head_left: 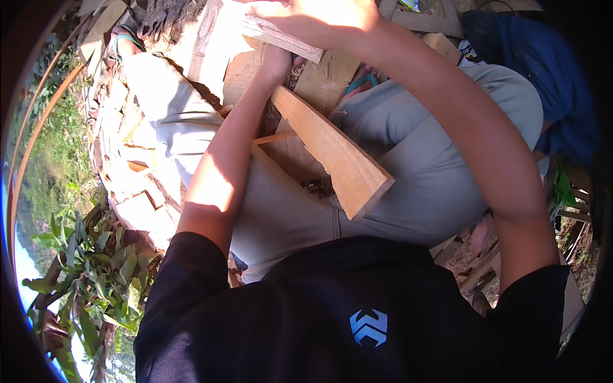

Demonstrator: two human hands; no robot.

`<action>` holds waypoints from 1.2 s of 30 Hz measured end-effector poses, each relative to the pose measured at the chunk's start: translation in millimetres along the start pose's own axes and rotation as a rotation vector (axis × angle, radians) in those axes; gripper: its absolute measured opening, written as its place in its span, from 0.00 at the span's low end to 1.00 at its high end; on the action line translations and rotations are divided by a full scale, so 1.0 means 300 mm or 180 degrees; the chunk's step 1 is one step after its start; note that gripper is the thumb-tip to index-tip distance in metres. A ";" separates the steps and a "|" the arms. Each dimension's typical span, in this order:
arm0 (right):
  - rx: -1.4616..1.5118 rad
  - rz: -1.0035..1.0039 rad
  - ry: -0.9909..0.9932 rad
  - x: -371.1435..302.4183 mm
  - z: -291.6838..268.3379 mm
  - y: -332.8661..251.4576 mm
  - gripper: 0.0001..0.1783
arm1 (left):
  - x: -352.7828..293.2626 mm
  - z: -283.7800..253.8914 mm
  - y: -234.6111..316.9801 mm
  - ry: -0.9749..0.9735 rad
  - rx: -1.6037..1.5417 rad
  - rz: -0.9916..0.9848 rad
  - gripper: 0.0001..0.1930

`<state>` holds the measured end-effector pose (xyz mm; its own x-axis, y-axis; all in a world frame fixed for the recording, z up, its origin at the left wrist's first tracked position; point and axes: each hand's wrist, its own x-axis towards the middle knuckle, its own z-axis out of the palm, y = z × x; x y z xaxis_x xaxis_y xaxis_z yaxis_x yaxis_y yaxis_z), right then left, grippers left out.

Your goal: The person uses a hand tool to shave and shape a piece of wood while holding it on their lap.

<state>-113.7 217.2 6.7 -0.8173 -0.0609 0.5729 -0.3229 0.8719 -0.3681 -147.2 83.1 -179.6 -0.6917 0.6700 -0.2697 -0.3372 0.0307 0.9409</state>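
Note:
At the top of the view, my right hand (313,18) is closed over a pale wooden piece (284,39) with a straight edge, its fingers partly lost in glare and cut off by the frame. My left hand (277,60) reaches up beneath the same piece, which covers its fingers, so its grip cannot be seen. Close to my left wrist begins a long wedge-shaped wooden board (338,156). It slants down to the right between my legs, its wide end near my right thigh and its left edge rough and stepped.
More flat boards (329,83) lie under my hands. Wood chips and offcuts (137,182) cover the sunlit ground at left, beside leafy plants (102,268). A foot in a green-strapped sandal (126,43) is at upper left. Dark blue cloth (543,70) is at upper right.

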 end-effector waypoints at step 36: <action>0.0142 -0.0592 -0.0904 -0.099 -0.099 -0.026 0.12 | -0.027 -0.082 0.041 -0.0577 -0.0129 -0.0001 0.26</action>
<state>-72.8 226.7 14.1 -0.8407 -0.3551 0.4088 -0.4943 0.8115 -0.3116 -161.5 59.8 -171.0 -0.5664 0.7928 -0.2253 -0.3654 0.0034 0.9308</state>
